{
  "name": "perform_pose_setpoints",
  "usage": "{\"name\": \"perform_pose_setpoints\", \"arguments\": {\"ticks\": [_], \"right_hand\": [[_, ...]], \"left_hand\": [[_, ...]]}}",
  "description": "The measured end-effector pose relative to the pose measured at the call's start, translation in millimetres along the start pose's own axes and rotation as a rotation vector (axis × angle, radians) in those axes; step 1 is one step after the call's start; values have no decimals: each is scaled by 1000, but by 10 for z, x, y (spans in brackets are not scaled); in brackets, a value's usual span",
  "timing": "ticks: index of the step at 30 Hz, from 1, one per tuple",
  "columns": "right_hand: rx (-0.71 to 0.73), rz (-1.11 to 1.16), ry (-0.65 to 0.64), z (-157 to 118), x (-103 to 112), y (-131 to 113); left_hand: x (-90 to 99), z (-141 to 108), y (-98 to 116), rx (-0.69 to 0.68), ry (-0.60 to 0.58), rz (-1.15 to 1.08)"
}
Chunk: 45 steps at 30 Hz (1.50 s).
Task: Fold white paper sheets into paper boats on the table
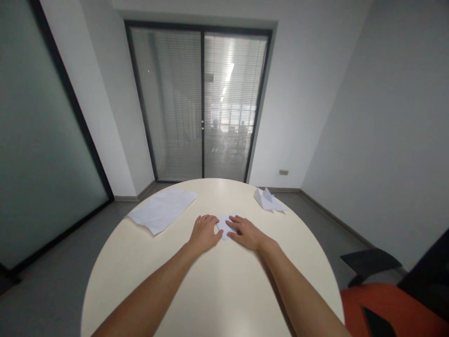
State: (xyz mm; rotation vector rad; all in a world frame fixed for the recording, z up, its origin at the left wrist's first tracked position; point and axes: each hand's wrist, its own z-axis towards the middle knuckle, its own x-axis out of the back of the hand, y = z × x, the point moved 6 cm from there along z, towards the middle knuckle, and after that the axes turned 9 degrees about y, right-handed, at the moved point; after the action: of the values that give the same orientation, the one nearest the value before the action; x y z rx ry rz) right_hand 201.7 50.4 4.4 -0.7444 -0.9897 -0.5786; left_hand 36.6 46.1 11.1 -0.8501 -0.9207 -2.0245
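Note:
A small folded piece of white paper (225,228) lies on the round table, between my two hands. My left hand (206,232) is curled at its left side, with thumb and fingertips holding the paper's edge down. Spread over the right part of the same paper are the fingers of my right hand (246,232), resting on it without a grip. My fingers hide some of the folds, so the exact shape cannot be made out.
The round cream table (217,290) carries a larger white sheet (163,209) at the back left and a folded paper figure with upright points (268,200) at the back right. An orange and black chair (389,304) stands right of the table.

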Motion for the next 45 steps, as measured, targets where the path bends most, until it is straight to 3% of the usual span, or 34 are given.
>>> {"name": "perform_pose_setpoints", "arguments": {"ticks": [4,10,20,29,31,37,45], "right_hand": [[6,3,16,-7,53,66],[57,67,93,18,181,-77],[18,150,59,26,151,-139],[14,171,109,12,135,-98],[-36,120,75,2,91,-55],[-234,-21,-187,-44,-123,44],[-283,-69,-220,-37,-141,6]], "left_hand": [[-18,-4,-22,10,14,14],[-10,-2,-43,8,44,38],[28,19,-91,34,62,75],[-49,-7,32,-185,-80,-129],[-70,-13,23,-171,-90,-119],[-66,0,20,-158,-85,-131],[-45,12,36,-139,-76,-109]]}}
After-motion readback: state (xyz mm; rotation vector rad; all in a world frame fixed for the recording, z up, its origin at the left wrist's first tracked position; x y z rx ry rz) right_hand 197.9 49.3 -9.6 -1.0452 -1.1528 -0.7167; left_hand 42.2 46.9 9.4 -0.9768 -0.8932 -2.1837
